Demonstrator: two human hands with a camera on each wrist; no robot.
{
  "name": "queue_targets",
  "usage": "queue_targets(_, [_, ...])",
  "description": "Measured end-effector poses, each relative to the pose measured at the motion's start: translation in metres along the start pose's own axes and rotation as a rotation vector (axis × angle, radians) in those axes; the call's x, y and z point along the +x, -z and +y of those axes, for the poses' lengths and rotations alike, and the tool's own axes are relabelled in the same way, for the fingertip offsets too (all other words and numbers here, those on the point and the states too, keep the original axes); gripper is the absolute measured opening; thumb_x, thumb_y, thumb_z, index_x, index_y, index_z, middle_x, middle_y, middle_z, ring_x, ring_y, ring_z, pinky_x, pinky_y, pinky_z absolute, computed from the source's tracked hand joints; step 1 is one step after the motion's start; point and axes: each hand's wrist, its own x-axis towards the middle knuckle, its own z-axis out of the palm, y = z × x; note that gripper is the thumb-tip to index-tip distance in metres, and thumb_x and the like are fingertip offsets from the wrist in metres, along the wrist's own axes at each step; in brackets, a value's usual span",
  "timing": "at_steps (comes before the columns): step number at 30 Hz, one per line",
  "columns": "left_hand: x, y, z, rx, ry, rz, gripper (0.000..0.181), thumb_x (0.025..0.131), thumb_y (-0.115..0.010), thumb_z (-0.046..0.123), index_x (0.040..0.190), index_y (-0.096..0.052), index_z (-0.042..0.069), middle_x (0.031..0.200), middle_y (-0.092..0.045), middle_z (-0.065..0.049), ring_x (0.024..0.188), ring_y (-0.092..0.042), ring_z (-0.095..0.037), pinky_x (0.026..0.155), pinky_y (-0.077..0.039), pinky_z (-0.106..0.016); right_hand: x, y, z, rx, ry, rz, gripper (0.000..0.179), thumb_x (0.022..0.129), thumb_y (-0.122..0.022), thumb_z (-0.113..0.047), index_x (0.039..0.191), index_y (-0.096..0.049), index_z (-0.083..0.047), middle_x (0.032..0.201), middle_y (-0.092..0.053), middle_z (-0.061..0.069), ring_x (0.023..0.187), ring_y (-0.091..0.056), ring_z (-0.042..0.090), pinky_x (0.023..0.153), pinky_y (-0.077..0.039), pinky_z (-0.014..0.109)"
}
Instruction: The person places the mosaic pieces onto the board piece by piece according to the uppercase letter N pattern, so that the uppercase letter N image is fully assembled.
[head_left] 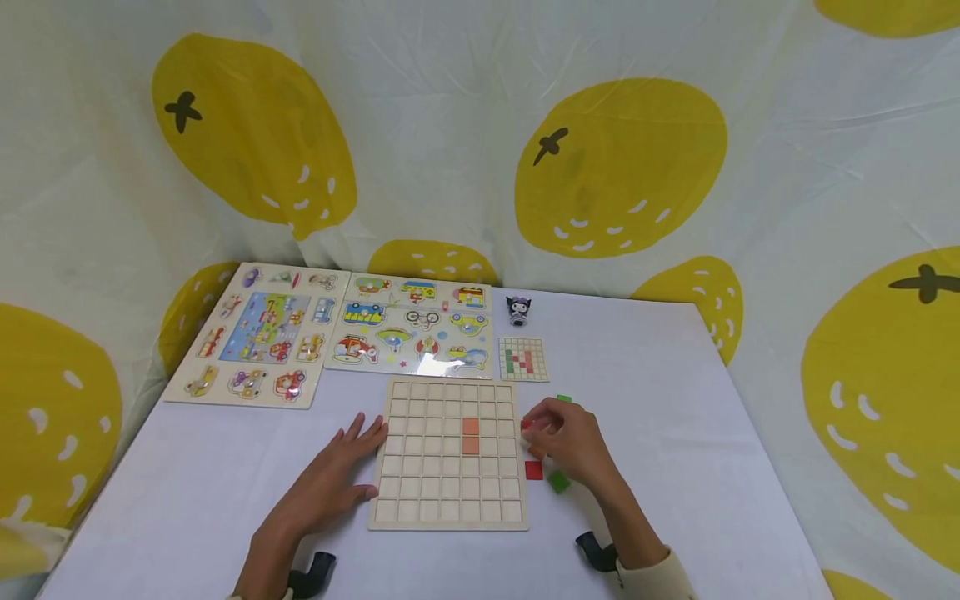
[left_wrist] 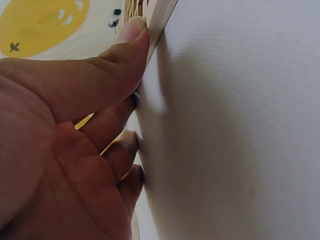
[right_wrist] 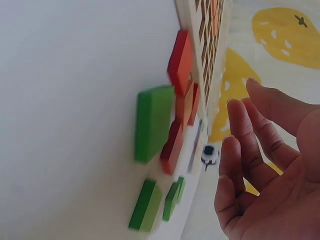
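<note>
A wooden grid board (head_left: pixel 448 527) lies flat before me, with two orange square tiles (head_left: pixel 470 436) in its cells, one above the other. My left hand (head_left: pixel 335 471) has its fingers spread along the board's left side; in the left wrist view the thumb (left_wrist: pixel 132 32) touches the board's edge. Just beyond the right edge, my right hand (head_left: pixel 567 437) hovers over loose tiles, with bent fingers. The right wrist view shows nothing between its fingertips. Under and around it lie a red tile (head_left: pixel 534 470), a green tile (head_left: pixel 558 481), and several more red, orange and green ones, partly hidden in the head view.
A small pattern card (head_left: pixel 517 375) with green and red squares lies behind the board, a little figurine (head_left: pixel 518 311) beyond it. Two picture puzzle boards, one with vehicles (head_left: pixel 408 333) and one with a town scene (head_left: pixel 270 387), occupy the back left. A fruit-print curtain (head_left: pixel 442 167) hangs behind the table.
</note>
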Motion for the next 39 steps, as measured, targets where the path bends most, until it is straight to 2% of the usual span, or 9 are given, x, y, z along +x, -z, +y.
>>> queue_targets(3, [0.0,0.0,0.001,-0.004,0.001,0.0,0.099,0.078,-0.091,0.009,0.164,-0.042,0.015,0.173,-0.034,-0.003,0.166,-0.017,-0.035,0.136,-0.014,-0.058,-0.002,0.003,0.005,-0.016,-0.022,0.012,0.017,0.089,-0.086,-0.017,0.103,-0.077,-0.017,0.09,-0.071,-0.002,0.084,-0.061,0.019,0.058,-0.056,0.026])
queue_targets(10, [0.0,-0.001,0.0,-0.006,-0.018,0.011,0.099,0.077,-0.092,0.008,0.163,-0.044,0.013,0.172,-0.036,-0.005,0.166,-0.019,-0.037,0.135,-0.016,-0.06,-0.005,0.005,0.014,-0.086,-0.063,0.02,0.022,0.084,-0.091,-0.021,0.1,-0.076,-0.019,0.093,-0.072,-0.003,0.091,-0.059,0.02,0.07,-0.052,0.027])
queue_targets(16, [0.0,-0.001,-0.001,-0.014,-0.021,0.008,0.099,0.077,-0.092,0.008,0.163,-0.043,0.013,0.172,-0.036,-0.004,0.166,-0.018,-0.036,0.135,-0.015,-0.059,-0.007,0.004,0.019,-0.127,-0.058,0.002,0.027,0.081,-0.094,-0.024,0.1,-0.076,-0.017,0.093,-0.072,-0.001,0.087,-0.061,0.019,0.067,-0.053,0.025])
queue_targets(25, [0.001,-0.001,-0.002,-0.02,-0.008,0.003,0.099,0.077,-0.092,0.008,0.163,-0.043,0.015,0.173,-0.034,-0.002,0.166,-0.017,-0.034,0.136,-0.014,-0.059,-0.007,0.0,0.019,-0.169,-0.044,0.021,0.024,0.079,-0.094,-0.017,0.095,-0.076,-0.015,0.085,-0.069,-0.003,0.081,-0.061,0.017,0.063,-0.053,0.025])
queue_targets(39, [0.002,-0.002,-0.002,-0.019,-0.004,-0.002,0.099,0.077,-0.092,0.009,0.163,-0.043,0.015,0.173,-0.034,-0.002,0.167,-0.016,-0.034,0.136,-0.013,-0.059,-0.004,-0.003,0.016,-0.193,-0.076,0.023,0.021,0.08,-0.094,-0.015,0.091,-0.077,-0.012,0.081,-0.066,0.0,0.082,-0.06,0.017,0.061,-0.052,0.025])
